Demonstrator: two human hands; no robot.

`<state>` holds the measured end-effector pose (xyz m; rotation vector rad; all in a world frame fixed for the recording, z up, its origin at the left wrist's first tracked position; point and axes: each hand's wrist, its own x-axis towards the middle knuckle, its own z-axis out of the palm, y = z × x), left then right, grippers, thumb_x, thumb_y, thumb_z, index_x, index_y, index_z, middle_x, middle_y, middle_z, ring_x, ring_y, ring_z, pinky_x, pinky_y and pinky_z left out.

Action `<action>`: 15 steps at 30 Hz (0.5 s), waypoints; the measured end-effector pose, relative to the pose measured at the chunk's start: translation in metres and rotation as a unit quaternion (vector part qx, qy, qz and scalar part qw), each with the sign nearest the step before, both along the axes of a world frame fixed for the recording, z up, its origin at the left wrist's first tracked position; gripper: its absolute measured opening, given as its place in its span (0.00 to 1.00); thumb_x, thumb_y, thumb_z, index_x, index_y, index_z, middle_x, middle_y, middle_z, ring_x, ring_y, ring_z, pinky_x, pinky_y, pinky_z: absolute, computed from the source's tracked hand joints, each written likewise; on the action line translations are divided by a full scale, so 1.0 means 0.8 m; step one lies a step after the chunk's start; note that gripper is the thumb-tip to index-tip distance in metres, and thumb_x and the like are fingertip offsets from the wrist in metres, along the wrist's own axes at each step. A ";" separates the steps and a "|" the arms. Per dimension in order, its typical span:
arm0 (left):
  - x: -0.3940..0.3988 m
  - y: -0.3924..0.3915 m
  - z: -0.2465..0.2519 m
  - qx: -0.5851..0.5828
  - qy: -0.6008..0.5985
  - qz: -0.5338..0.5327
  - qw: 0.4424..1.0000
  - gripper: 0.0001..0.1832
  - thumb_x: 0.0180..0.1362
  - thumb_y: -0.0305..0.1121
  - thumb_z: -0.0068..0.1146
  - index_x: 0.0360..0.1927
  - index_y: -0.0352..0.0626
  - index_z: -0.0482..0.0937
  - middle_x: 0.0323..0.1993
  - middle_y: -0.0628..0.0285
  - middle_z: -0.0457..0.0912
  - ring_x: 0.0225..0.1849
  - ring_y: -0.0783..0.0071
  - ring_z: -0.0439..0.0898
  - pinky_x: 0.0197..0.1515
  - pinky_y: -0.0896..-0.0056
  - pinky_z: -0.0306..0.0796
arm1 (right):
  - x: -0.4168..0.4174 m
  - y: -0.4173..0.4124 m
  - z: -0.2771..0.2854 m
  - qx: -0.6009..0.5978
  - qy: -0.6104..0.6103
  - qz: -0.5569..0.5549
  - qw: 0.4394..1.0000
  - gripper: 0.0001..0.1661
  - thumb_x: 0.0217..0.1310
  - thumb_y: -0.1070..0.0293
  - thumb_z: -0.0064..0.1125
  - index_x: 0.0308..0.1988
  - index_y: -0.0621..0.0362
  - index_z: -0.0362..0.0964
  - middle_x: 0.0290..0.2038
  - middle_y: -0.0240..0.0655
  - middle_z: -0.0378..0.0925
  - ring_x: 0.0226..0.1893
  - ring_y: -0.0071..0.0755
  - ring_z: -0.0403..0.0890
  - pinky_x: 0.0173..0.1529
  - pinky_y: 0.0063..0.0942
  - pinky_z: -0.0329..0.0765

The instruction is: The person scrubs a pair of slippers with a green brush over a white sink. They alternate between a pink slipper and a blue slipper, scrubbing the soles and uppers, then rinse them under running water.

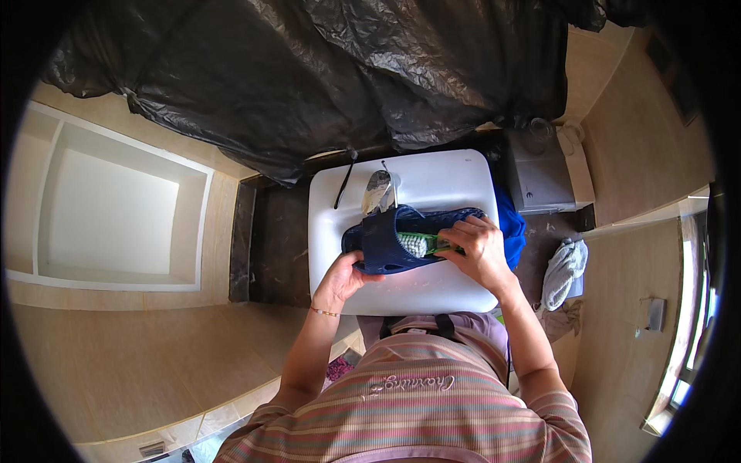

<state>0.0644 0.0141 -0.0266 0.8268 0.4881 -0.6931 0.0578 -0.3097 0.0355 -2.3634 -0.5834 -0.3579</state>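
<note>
A dark blue slide sandal (379,246) lies sideways over the white washbasin (405,295), just in front of the chrome faucet (377,191). My left hand (343,279) grips the sandal at its strap end, thumb on top and fingers under the near edge. In my right hand (476,246) is a green scrub brush (413,245), its white bristles against the sandal by the strap opening. The sandal's far inner side shows behind the brush. My right fingers partly hide the brush handle and the sandal's right end.
Black plastic sheeting (347,75) hangs beyond the basin. A thin black stick-like item (345,180) rests on the rim. To the right are blue fabric (511,228), a grey box (541,173) and a grey cloth (564,272) on the dark counter (281,243).
</note>
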 end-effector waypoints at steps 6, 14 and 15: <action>-0.005 -0.008 0.014 0.045 0.021 -0.055 0.997 0.15 0.67 0.29 0.46 0.49 0.27 0.77 0.46 0.46 0.84 0.43 0.51 0.86 0.38 0.45 0.87 | -0.011 0.019 -0.011 -0.034 0.011 0.078 0.996 0.17 0.42 0.62 0.75 0.37 0.52 0.83 0.31 0.28 0.80 0.35 0.34 0.80 0.44 0.33 0.77; 0.001 0.031 0.000 0.034 0.008 -0.013 0.999 0.14 0.66 0.32 0.49 0.47 0.31 0.79 0.45 0.47 0.84 0.42 0.50 0.86 0.38 0.44 0.86 | -0.002 -0.007 -0.020 0.008 0.009 0.061 0.998 0.19 0.41 0.63 0.75 0.38 0.52 0.83 0.30 0.29 0.80 0.35 0.34 0.81 0.43 0.34 0.78; 0.001 0.024 0.001 0.027 0.005 -0.019 0.999 0.15 0.65 0.31 0.49 0.48 0.31 0.79 0.45 0.48 0.84 0.42 0.51 0.86 0.39 0.44 0.86 | -0.001 0.000 -0.014 0.006 0.016 0.069 0.997 0.18 0.41 0.63 0.75 0.38 0.52 0.83 0.30 0.29 0.80 0.36 0.34 0.80 0.43 0.34 0.77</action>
